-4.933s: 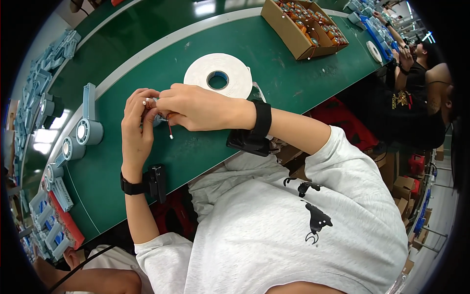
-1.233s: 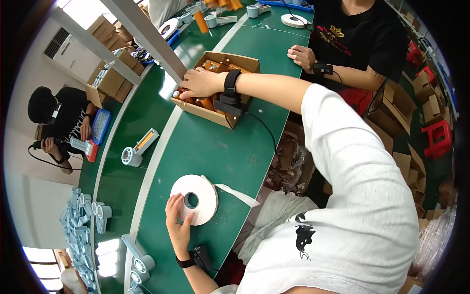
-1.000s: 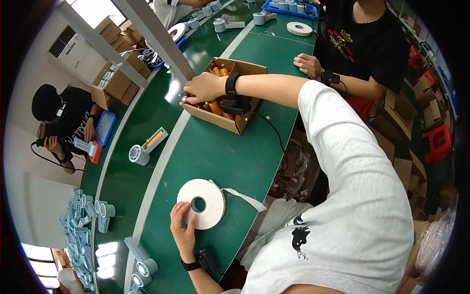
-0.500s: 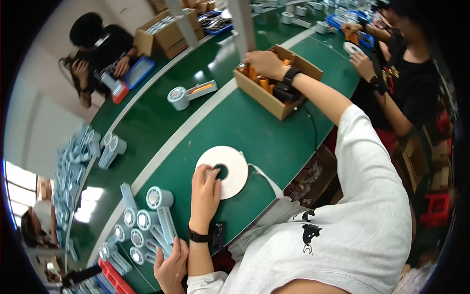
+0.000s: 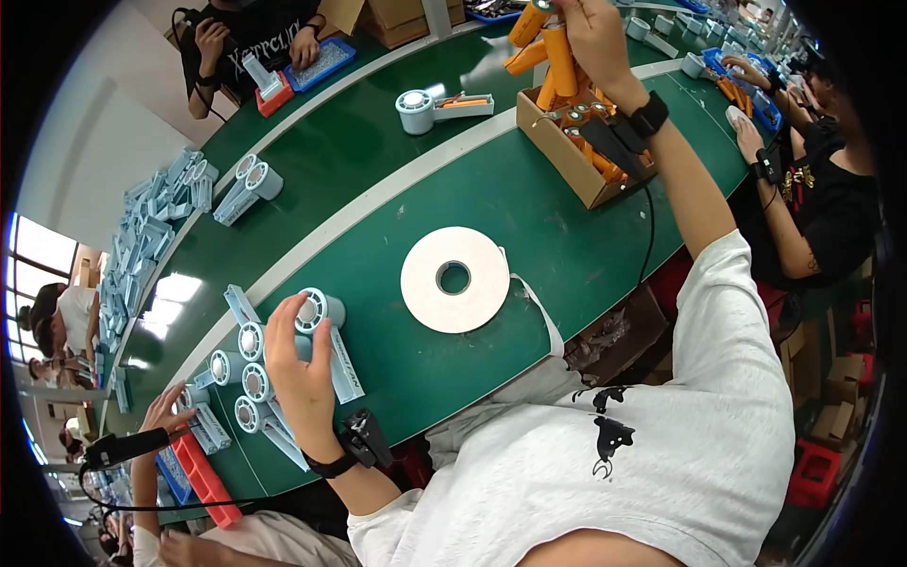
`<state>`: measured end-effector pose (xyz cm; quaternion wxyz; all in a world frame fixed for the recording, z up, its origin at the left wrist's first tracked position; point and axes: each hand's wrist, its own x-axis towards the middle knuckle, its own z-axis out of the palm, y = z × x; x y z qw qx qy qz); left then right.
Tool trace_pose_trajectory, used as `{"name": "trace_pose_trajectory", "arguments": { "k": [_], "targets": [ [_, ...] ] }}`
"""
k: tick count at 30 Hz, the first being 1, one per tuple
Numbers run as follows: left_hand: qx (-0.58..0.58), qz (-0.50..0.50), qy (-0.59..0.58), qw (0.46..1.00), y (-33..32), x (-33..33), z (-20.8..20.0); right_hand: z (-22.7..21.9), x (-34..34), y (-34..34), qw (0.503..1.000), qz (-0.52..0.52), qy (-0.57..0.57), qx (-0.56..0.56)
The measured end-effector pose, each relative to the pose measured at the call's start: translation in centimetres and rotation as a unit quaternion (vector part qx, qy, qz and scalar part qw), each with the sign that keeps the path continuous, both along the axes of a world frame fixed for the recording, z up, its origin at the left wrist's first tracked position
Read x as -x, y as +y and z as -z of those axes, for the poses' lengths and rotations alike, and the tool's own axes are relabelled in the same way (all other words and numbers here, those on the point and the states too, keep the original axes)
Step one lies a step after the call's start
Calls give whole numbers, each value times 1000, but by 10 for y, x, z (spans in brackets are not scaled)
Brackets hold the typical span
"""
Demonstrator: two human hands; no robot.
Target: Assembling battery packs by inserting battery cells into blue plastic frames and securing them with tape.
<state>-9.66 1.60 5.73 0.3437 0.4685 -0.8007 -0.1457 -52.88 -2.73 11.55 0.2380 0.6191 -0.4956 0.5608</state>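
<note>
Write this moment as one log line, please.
right hand: holding orange cylinders above cardboard box | left hand: open by light-blue parts, contact unclear | white roll: flat on green table

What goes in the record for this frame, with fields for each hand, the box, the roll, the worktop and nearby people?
Left hand: fingers spread, nothing visibly held; nearest the light-blue fan bodies, contact unclear
Right hand: gripping several orange cylinders above the box
Box: open cardboard, more orange cylinders inside
Roll: white, lying flat, loose strip trailing to its right
Worktop: green
Nearby people: co-workers on both sides; one co-worker's hand near a red tray
</note>
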Motion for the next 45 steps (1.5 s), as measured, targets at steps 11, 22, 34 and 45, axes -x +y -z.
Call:
{"name": "trace_pose_trajectory", "arguments": {
  "k": [11, 22, 34, 45],
  "targets": [
    [33, 46, -184, 981, -55, -49, -38, 86, -77, 40, 928, -177, 1, -326],
    [-34, -149, -390, 908, -425, -53, 78, 69, -72, 119, 918, 45, 214, -330],
    [-198, 330, -112, 916, -271, 110, -7, 199, 59, 234, 903, 312, -168, -242],
    [164, 482, -209, 835, -19, 554, -39, 201, 45, 210, 872, 397, -205, -201]
  ]
}}
